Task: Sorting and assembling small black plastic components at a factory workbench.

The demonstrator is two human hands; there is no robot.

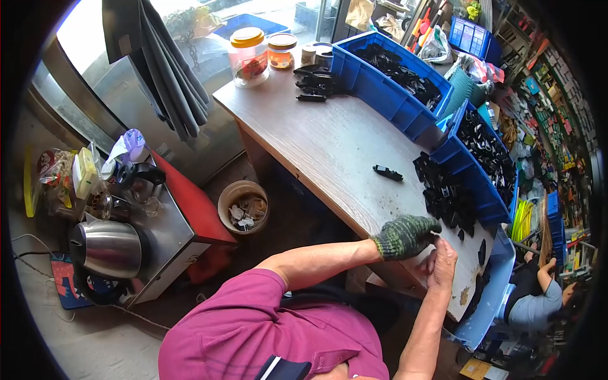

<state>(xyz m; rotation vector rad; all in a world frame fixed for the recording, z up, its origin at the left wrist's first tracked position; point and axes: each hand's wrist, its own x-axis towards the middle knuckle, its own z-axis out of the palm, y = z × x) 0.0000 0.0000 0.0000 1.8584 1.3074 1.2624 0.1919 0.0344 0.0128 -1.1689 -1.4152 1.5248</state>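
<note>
My left hand (405,238), in a green knitted glove, is closed near the front edge of the wooden table (304,142). Close against it, my bare right hand (441,262) has its fingers curled and pinched. Whatever lies between the fingertips is too small and hidden to name. Just beyond my hands is a heap of small black plastic parts (443,195). One black part (387,173) lies apart on the tabletop, and a stack of similar pieces (315,82) sits at the far end.
Two blue crates (387,109) (467,171) of black parts line the table's far side. Clear jars (249,63) stand at the far left corner. A waste bucket (243,190) and a steel kettle (113,249) are left. Another person (533,297) is at right.
</note>
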